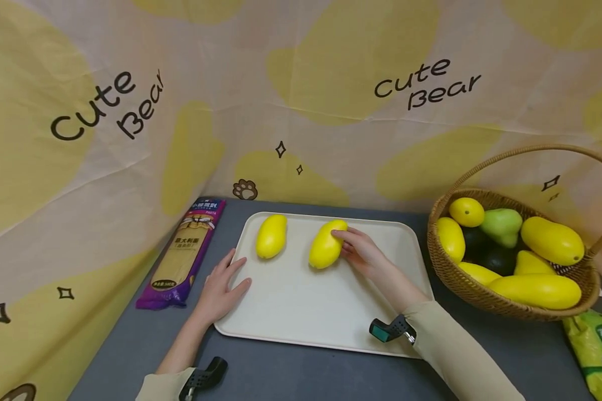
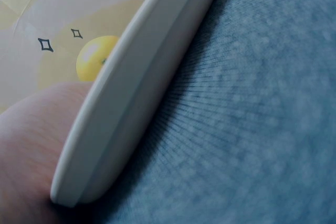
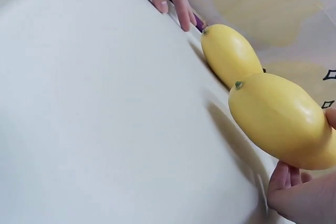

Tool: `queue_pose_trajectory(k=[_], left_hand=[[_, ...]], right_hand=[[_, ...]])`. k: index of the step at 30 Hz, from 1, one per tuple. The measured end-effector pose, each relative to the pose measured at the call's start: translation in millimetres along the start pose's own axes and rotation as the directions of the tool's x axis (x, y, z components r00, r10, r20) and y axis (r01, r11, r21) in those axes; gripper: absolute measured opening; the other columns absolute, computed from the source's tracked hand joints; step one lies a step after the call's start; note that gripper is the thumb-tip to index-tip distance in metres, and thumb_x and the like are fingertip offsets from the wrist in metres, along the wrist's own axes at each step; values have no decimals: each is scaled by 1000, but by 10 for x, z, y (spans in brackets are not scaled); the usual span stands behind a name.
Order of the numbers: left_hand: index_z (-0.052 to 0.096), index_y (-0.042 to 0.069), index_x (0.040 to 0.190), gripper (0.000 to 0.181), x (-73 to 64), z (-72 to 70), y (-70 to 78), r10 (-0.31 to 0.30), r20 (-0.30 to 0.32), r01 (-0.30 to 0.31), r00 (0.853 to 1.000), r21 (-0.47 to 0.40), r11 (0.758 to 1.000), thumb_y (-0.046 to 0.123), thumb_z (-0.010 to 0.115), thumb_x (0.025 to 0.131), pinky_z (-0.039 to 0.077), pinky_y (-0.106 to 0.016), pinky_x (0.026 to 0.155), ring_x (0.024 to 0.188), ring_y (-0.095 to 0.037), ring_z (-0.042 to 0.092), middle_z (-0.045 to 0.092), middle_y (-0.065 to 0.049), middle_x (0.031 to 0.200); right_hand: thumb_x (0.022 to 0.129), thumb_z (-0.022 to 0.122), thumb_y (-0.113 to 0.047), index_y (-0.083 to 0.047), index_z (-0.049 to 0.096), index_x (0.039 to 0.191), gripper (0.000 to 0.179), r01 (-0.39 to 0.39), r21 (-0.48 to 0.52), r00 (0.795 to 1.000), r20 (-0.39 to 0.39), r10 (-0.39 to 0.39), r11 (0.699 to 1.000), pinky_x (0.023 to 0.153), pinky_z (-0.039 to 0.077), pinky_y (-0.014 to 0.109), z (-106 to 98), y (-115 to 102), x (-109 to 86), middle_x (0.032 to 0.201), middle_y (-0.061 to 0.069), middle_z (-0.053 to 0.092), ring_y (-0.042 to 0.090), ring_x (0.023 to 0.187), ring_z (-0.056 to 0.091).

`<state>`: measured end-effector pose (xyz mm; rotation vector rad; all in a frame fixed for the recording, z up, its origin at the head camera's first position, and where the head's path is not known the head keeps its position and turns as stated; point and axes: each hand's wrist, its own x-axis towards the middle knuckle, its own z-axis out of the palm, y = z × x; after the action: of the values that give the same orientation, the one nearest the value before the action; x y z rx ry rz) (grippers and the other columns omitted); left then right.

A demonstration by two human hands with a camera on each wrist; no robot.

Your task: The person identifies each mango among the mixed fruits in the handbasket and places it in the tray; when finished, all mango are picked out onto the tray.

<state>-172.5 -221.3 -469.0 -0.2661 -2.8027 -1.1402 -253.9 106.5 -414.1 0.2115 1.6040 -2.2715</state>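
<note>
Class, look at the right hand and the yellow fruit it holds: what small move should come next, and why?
Probably lower the held fruit gently onto the tray: the right hand grips it over bare surface, a gap seems to separate it from its shadow in the right wrist view, and a second yellow fruit already lies there.

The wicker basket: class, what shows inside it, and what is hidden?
A green pear, several yellow fruits and something dark, partly covered, show inside. They hide most of the floor of the basket, so anything underneath cannot be seen.
</note>
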Motion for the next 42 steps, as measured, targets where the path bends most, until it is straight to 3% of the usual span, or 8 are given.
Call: queue_pose_trajectory(k=[5, 10, 14, 17, 30, 42], left_hand=[[50, 4, 141, 55, 9, 7, 4, 4, 1, -4, 1000, -1, 1000, 25, 65, 93, 10, -71, 106, 139, -49, 23, 24, -20, 157], [50, 4, 142, 55, 19, 3, 6, 3, 3, -3, 1000, 5, 1000, 26, 64, 94, 9, -71, 106, 140, -48, 23, 24, -19, 158], [49, 4, 142, 55, 15, -2, 16, -5, 8, 5, 1000, 1, 1000, 26, 64, 94, 9, -71, 107, 140, -48, 22, 23, -19, 158], [49, 4, 142, 55, 12, -2, 13, -9, 9, 9, 1000, -1, 1000, 26, 64, 94, 9, -71, 106, 140, -48, 22, 23, -19, 158], [50, 4, 142, 54, 4, -5, 10, -5, 4, 5, 1000, 7, 1000, 26, 64, 94, 10, -71, 106, 140, -47, 23, 23, -19, 158], [50, 3, 142, 54, 11, 6, 1, 3, -1, -3, 1000, 7, 1000, 26, 64, 94, 11, -71, 105, 139, -47, 24, 24, -19, 158]], right_hand=[[95, 61, -12, 9, 39, 141, 55, 1, -29, 1000, -25, -2, 1000, 75, 49, 17, 71, 39, 144, 96, 0, 63, 8, 82, 58], [94, 64, -18, 9, 41, 140, 58, -1, -108, 998, -58, -5, 994, 81, 50, 16, 140, 75, 258, 117, 9, 58, 10, 88, 58], [94, 65, -22, 7, 41, 141, 61, 18, -168, 997, -77, -31, 986, 93, 48, 23, 172, 98, 328, 135, 17, 51, 17, 103, 57], [94, 66, -23, 7, 42, 141, 62, 42, -212, 996, -69, -57, 976, 100, 45, 29, 189, 107, 376, 139, 19, 49, 23, 113, 55], [93, 67, -33, -2, 48, 141, 60, 69, -337, 987, -114, -113, 939, 102, 44, 34, 202, 163, 428, 138, 15, 51, 26, 117, 55], [95, 62, -37, -7, 48, 141, 57, 114, -486, 980, -87, -178, 867, 94, 49, 32, 226, 236, 450, 124, 16, 60, 25, 105, 60]])
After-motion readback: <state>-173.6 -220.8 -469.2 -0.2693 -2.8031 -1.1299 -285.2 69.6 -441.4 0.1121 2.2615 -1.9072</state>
